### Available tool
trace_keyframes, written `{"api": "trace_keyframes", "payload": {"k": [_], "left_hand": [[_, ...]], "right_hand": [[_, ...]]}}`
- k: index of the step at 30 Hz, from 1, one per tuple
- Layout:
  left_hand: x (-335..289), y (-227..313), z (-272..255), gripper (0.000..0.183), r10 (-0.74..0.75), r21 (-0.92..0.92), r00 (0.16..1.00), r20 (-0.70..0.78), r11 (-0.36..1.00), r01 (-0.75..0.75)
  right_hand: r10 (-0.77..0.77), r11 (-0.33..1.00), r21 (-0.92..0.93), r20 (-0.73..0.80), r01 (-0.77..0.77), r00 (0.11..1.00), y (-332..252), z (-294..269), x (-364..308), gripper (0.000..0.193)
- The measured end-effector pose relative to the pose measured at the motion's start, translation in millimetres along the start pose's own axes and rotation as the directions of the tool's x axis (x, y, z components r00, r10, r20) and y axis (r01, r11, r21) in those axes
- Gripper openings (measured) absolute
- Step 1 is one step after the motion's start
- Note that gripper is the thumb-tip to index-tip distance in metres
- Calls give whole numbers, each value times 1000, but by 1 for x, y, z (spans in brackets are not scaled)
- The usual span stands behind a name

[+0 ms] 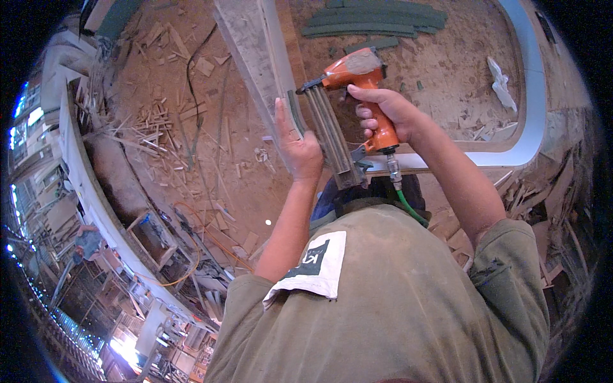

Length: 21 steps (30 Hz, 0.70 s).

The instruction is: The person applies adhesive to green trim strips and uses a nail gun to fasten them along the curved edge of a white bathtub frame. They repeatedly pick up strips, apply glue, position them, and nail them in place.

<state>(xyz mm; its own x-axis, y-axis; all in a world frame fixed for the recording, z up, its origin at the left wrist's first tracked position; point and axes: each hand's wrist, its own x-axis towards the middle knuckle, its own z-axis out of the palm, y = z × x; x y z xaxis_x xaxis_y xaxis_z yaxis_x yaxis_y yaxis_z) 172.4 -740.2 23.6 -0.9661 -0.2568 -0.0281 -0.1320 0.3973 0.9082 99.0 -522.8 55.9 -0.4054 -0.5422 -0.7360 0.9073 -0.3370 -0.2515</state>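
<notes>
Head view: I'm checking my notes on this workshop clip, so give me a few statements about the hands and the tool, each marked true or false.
1. The right hand grips the handle of an orange nail gun. True.
2. The left hand is resting on the floor. False: it is raised and pressed against a long grey wooden board.
3. A green hose hangs from the bottom of the nail gun's handle. True.
4. The nail gun is blue. False: its body is orange.
5. Wood scraps litter the floor to the person's left. True.
</notes>
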Motion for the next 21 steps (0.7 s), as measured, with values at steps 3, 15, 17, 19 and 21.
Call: {"api": "trace_keyframes", "payload": {"k": [3,15,17,19,21], "left_hand": [[0,3,3,84,12,-1,1000,-10,1000,-13],[-1,9,5,78,49,-51,997,-59,997,-52],[-1,8,5,77,69,-14,996,-58,997,-70],[-2,9,4,77,84,5,995,-60,996,-84],[-1,10,5,77,95,-8,993,-66,995,-96]], "right_hand": [[-36,999,31,-60,38,998,-8,-17,-14,30],[-340,924,-336,-511,181,790,-103,-169,-115,40],[-414,895,-390,-540,217,733,-108,-188,-117,44],[-461,854,-492,-564,170,685,-107,-198,-116,51],[-514,796,-599,-593,88,620,-110,-204,-113,54]]}}
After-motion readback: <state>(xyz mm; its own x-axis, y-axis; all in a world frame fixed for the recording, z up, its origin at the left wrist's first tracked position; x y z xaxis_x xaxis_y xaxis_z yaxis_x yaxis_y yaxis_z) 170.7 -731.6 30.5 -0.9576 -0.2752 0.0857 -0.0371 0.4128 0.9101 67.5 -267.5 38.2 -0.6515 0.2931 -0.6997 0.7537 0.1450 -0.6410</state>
